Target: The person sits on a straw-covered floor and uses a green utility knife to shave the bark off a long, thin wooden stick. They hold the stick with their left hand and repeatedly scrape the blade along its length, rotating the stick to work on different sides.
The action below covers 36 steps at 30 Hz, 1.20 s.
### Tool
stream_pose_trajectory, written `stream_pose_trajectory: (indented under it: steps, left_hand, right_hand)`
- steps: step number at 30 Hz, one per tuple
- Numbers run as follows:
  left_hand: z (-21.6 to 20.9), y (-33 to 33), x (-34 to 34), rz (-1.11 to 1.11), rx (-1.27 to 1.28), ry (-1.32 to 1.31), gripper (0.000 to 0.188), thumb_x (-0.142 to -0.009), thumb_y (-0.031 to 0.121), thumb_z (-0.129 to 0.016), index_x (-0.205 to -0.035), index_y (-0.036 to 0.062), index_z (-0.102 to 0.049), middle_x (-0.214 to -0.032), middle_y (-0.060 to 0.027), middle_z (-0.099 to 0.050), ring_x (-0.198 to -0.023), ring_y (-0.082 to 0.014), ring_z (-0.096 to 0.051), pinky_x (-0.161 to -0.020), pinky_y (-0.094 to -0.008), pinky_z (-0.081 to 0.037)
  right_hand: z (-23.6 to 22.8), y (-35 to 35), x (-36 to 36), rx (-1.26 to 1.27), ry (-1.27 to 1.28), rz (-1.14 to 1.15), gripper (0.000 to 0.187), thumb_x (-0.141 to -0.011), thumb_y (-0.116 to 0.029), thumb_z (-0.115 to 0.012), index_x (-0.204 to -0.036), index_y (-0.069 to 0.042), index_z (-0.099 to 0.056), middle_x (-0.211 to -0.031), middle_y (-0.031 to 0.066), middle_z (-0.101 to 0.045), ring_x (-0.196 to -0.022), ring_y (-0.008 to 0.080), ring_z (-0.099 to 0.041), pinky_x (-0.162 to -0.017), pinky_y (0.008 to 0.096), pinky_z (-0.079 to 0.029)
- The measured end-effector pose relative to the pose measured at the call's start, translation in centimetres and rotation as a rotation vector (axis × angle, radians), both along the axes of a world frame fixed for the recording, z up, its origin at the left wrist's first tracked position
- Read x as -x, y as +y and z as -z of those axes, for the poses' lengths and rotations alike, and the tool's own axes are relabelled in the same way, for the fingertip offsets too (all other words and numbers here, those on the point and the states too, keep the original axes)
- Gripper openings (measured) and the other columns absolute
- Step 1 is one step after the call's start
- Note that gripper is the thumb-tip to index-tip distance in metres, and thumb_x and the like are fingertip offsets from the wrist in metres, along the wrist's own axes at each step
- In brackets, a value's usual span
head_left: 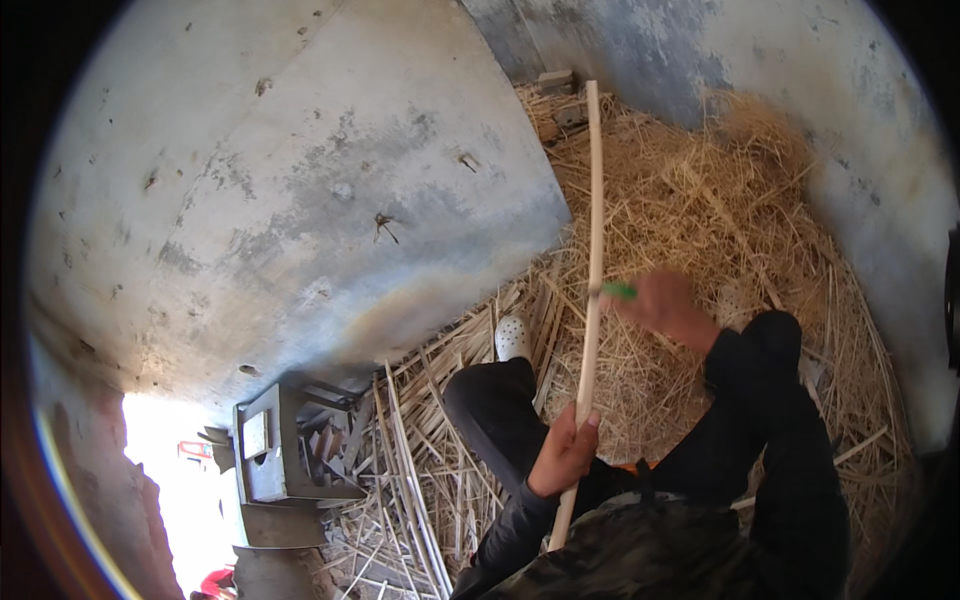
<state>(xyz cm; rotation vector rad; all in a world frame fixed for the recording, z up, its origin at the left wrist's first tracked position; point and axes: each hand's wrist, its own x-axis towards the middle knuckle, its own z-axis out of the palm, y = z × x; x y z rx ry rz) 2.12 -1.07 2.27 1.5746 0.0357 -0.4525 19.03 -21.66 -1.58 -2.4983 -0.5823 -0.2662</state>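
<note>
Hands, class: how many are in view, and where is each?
2. The left hand grips the lower part of a pale strip; the right hand holds a green tool farther up it.

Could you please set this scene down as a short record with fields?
Left hand: fingers closed around the strip
Right hand: holds a green tool at the strip; contact unclear
Strip: long, pale, slightly bent
Foot: white shoe
Far side: straw-like strands heaped by the wall
Lower left: box, near pale slats
</note>
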Motion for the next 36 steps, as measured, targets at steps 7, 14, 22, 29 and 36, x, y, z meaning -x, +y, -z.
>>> stream_pose_trajectory:
  steps: [7,14,22,29,36]
  left_hand:
    - [0.9,0.7,-0.8,-0.043,0.066,-0.033,0.023,-0.101,0.028,-0.045,-0.093,0.007,-0.043,-0.058,0.0046,-0.043,-0.041,-0.0039,-0.039,-0.039,-0.0211,-0.033]
    - [-0.8,1.2,1.7,0.085,-0.047,0.074,0.026,-0.101,0.031,-0.045,-0.095,0.0056,-0.042,-0.058,0.0045,-0.043,-0.041,-0.0037,-0.039,-0.038,-0.021,-0.033]
    - [-1.1,2.8,2.3,0.051,0.029,0.024,0.025,-0.101,0.031,-0.045,-0.096,0.0062,-0.042,-0.061,0.0048,-0.042,-0.042,-0.0032,-0.037,-0.039,-0.02,-0.031]
    - [-2.2,2.8,3.4,-0.013,-0.033,0.078,0.027,-0.1,0.032,-0.046,-0.098,0.0058,-0.043,-0.062,0.0038,-0.043,-0.045,-0.003,-0.039,-0.04,-0.0198,-0.033]
    - [-1.9,3.0,6.9,0.09,0.098,0.178,0.026,-0.098,0.032,-0.052,-0.1,0.0078,-0.043,-0.064,0.0028,-0.044,-0.047,-0.0061,-0.04,-0.046,-0.0215,-0.036]
  right_hand:
    - [0.4,1.8,3.3,0.06,-0.248,-0.251,0.077,-0.07,-0.083,-0.052,-0.046,-0.009,-0.053,-0.037,0.0036,-0.039,-0.031,0.0189,-0.042,-0.035,0.0365,-0.032]
    - [1.7,-1.2,-6.4,0.046,-0.046,0.143,0.084,-0.068,-0.089,-0.045,-0.043,-0.009,-0.048,-0.036,0.0032,-0.037,-0.031,0.0167,-0.039,-0.035,0.0354,-0.031]
    - [0.8,1.9,0.4,0.034,-0.278,-0.207,0.082,-0.068,-0.09,-0.045,-0.043,-0.011,-0.045,-0.037,-0.0019,-0.031,-0.032,0.0144,-0.037,-0.034,0.0356,-0.028]
    - [-0.2,0.0,-5.5,0.163,-0.198,-0.059,0.078,-0.072,-0.087,-0.044,-0.044,-0.014,-0.045,-0.038,-0.0033,-0.029,-0.032,0.014,-0.031,-0.033,0.0334,-0.026]
    - [-1.8,-6.9,-12.3,0.135,-0.1,0.226,0.079,-0.08,-0.083,-0.038,-0.045,-0.012,-0.048,-0.041,-0.0037,-0.032,-0.034,0.0127,-0.034,-0.034,0.0323,-0.024]
